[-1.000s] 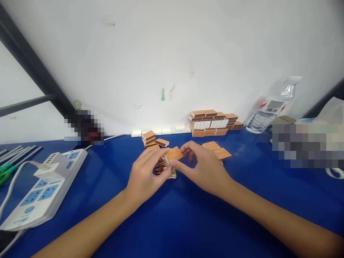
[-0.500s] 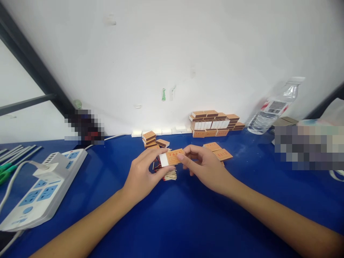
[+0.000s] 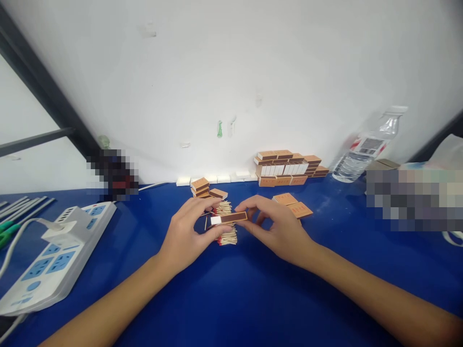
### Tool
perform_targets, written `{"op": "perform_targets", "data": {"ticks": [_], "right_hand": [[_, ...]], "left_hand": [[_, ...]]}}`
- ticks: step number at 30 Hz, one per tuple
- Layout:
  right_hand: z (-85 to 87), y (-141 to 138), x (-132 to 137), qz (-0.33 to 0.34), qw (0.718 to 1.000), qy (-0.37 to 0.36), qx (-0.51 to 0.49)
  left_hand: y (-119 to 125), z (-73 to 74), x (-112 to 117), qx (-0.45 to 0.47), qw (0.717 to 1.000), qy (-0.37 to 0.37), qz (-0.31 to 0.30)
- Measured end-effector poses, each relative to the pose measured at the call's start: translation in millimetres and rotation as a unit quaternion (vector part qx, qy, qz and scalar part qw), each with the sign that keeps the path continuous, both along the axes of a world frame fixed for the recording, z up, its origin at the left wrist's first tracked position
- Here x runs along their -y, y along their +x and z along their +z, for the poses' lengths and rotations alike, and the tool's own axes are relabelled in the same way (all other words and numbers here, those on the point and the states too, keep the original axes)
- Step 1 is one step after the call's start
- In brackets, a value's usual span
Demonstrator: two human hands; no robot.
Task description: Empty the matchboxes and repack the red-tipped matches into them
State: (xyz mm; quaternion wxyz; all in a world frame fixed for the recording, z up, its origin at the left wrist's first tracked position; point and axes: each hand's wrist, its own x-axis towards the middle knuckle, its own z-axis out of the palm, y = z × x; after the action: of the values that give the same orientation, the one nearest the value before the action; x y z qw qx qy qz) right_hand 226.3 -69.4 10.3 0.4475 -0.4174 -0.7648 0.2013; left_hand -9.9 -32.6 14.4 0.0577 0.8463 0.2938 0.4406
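Both hands hold one small orange matchbox point(image 3: 229, 218) above the blue table point(image 3: 231, 299). My left hand point(image 3: 188, 233) pinches its left end, where the white inner tray sticks out a little. My right hand point(image 3: 277, 226) pinches the right end of the sleeve, with its brown striking side facing me. Just under the box lies a heap of loose matches point(image 3: 226, 226) with red heads.
A short stack of matchboxes point(image 3: 201, 187) stands behind the heap, and two more boxes point(image 3: 292, 205) lie flat at right. A larger pile of boxes point(image 3: 287, 167) sits against the white wall, beside a water bottle point(image 3: 365, 147). A white power strip point(image 3: 54, 250) lies at left.
The matchbox has turned from its orange face to its brown striking side. Its white tray has slid partly out at the left end. The hands have drawn back, uncovering the matches.
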Motion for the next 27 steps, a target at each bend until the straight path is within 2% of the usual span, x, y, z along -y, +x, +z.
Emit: {"op": "perform_targets", "data": {"ticks": [5, 9, 12, 17, 23, 27], "right_hand": [[-0.5, 3, -2, -0.003, 0.998, 0.060, 0.027], [0.0, 3, -4, 0.006, 0.997, 0.073, 0.023], [-0.8, 5, -3, 0.014, 0.999, 0.040, 0.022], [-0.9, 9, -3, -0.008, 0.998, -0.015, 0.067], [5.8, 14, -9, 0.006, 0.996, 0.029, 0.083], [8.5, 26, -16, -0.025, 0.987, 0.058, 0.148]], "left_hand": [[-1, 3.6, 2, 0.012, 0.998, -0.065, -0.003], [0, 3.5, 3, 0.014, 0.994, -0.104, -0.010], [1, 2.6, 1, 0.023, 0.994, -0.104, -0.011], [-1, 0.9, -2, 0.024, 0.996, -0.088, -0.010], [-6, 0.6, -6, 0.015, 0.997, -0.073, 0.002], [-8, -1.0, -13, 0.021, 0.998, -0.057, 0.013]]}}
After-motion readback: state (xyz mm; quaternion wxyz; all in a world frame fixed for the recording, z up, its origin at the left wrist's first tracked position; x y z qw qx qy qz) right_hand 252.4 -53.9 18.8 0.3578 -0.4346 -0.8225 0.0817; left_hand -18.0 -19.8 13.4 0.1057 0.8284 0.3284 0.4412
